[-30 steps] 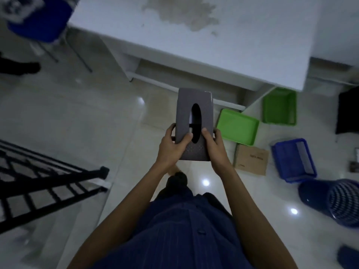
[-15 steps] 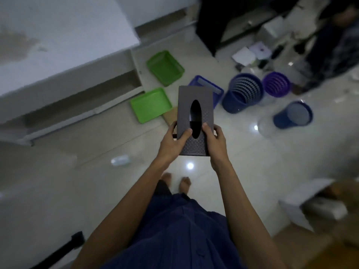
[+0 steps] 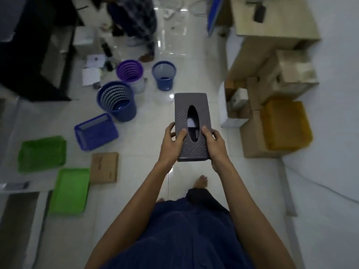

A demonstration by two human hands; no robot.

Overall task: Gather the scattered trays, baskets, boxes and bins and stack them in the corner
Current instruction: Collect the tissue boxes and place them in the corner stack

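Observation:
I hold a grey tissue box [image 3: 191, 105] with an oval slot out in front of me, above the floor. My left hand [image 3: 172, 143] grips its near left side, thumb on top. My right hand [image 3: 214, 145] grips the near right side the same way. On the floor to the left lie a blue basket [image 3: 96, 131], a green basket [image 3: 41, 153], a green tray [image 3: 69, 191] and a flat cardboard box [image 3: 104, 166]. Beyond them stand a big blue bin [image 3: 116, 100], a purple bin [image 3: 130, 71] and a small blue bin [image 3: 164, 74].
Cardboard boxes [image 3: 287, 74] and a yellow tray [image 3: 285, 125] are piled against the wall at the right. Another person's legs [image 3: 136, 22] stand at the top. A black cabinet [image 3: 33, 47] fills the upper left. Papers [image 3: 91, 75] litter the floor near it.
My view has swung right, away from the white table, toward the boxes by the wall. Both hands keep the same grip on the tissue box.

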